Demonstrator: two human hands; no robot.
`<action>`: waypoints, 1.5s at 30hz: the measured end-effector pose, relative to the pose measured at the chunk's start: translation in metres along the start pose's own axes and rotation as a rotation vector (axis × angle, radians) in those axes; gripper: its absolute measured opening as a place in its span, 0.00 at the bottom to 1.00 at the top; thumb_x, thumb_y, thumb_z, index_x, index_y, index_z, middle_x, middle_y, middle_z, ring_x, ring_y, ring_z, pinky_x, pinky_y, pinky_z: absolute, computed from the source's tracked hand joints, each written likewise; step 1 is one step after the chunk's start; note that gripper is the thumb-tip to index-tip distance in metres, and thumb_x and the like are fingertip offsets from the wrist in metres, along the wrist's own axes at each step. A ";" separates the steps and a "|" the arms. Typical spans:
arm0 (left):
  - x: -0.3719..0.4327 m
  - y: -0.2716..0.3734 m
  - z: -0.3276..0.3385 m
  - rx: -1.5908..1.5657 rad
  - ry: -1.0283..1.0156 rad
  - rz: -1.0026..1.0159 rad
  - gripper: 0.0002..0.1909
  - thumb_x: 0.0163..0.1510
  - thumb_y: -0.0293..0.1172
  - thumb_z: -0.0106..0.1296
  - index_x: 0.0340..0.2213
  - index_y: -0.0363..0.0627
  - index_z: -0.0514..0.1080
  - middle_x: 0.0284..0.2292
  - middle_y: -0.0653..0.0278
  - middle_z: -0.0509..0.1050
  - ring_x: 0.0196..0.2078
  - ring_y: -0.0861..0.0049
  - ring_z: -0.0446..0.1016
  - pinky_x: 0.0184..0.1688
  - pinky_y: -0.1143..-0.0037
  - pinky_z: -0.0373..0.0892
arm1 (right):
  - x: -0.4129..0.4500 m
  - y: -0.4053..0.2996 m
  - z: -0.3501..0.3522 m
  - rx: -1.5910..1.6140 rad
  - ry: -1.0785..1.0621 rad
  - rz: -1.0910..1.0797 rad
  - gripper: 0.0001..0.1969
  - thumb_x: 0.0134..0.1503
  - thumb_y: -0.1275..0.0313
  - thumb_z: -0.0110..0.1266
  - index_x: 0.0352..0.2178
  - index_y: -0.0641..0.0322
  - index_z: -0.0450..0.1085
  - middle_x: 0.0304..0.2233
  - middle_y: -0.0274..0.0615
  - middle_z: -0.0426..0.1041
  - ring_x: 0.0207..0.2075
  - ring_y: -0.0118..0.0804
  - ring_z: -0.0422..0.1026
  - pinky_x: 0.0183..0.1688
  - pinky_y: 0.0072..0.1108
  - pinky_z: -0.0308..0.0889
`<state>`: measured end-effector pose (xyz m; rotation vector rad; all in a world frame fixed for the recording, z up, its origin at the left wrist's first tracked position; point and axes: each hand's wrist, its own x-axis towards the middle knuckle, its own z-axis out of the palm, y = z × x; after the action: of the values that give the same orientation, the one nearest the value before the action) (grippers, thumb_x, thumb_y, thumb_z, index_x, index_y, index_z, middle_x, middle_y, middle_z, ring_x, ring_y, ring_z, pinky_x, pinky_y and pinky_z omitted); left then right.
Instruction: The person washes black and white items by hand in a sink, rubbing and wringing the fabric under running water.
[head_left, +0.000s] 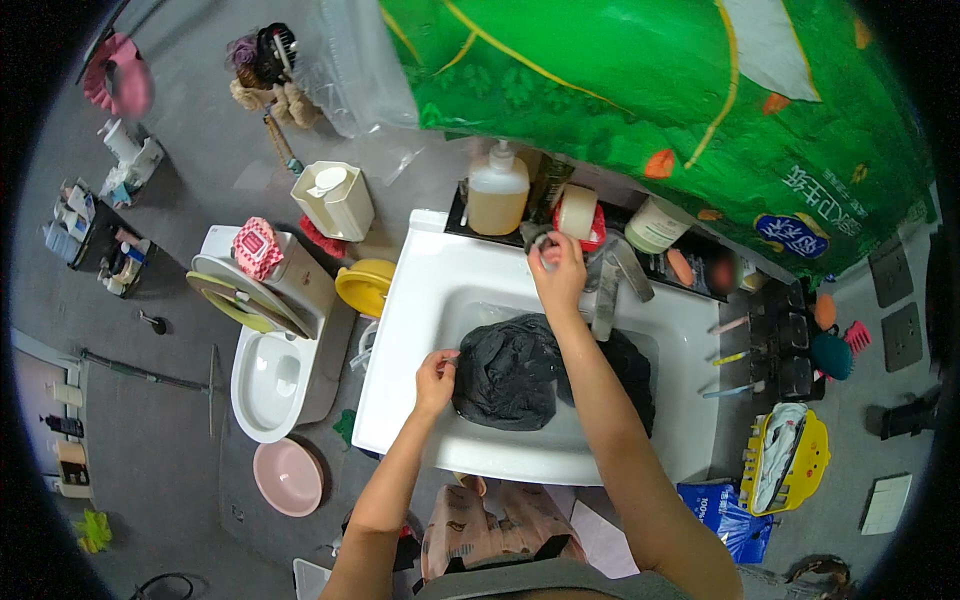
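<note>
A bunched dark wet cloth (506, 375) lies in shallow water in the white sink (517, 461). At its left edge is my left hand (435, 384), thumb and fingertips pinched together on what looks like a bit of the cloth. My right hand (559, 274) reaches over the back rim, its fingers curled at a small dark grey item (534, 231) whose kind is unclear. Whether the fingers grip it is hard to see. Just beside them, a pale bar of soap (578, 212) rests on a red soap dish (598, 232). My right forearm hides part of the cloth.
The metal faucet (609, 281) stands right of my right hand. A pump bottle (497, 196) and a lidded jar (656, 225) line the back ledge. Above hangs a large green plastic package (600, 82). Left are a toilet (277, 375) and a pink basin (287, 478); toothbrushes (731, 358) are at right.
</note>
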<state>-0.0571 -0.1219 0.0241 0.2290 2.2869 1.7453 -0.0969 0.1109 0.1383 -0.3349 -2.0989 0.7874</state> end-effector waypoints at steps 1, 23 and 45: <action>0.000 -0.001 -0.005 0.010 0.016 0.010 0.10 0.45 0.20 0.40 0.31 0.38 0.69 0.29 0.58 0.70 0.28 0.75 0.70 0.33 0.79 0.66 | -0.011 -0.006 0.003 0.059 0.075 0.009 0.14 0.38 0.76 0.55 0.30 0.64 0.63 0.28 0.40 0.65 0.23 0.33 0.67 0.27 0.21 0.64; -0.008 -0.011 -0.015 0.047 -0.071 0.145 0.09 0.46 0.18 0.39 0.30 0.37 0.68 0.28 0.62 0.69 0.29 0.80 0.67 0.31 0.83 0.64 | -0.174 0.000 0.092 0.324 -0.152 0.453 0.16 0.43 0.81 0.45 0.37 0.64 0.61 0.37 0.45 0.62 0.33 0.37 0.67 0.33 0.22 0.64; 0.004 0.024 0.161 0.833 -0.685 -0.226 0.29 0.46 0.48 0.43 0.43 0.38 0.56 0.44 0.46 0.60 0.45 0.57 0.60 0.45 0.61 0.56 | -0.212 0.195 -0.164 -0.577 -0.306 0.676 0.10 0.40 0.77 0.45 0.28 0.63 0.69 0.31 0.49 0.69 0.36 0.49 0.66 0.39 0.29 0.61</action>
<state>-0.0143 0.0348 0.0072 0.5781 2.2139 0.4067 0.1538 0.2245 -0.0467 -1.3604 -2.5043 0.6011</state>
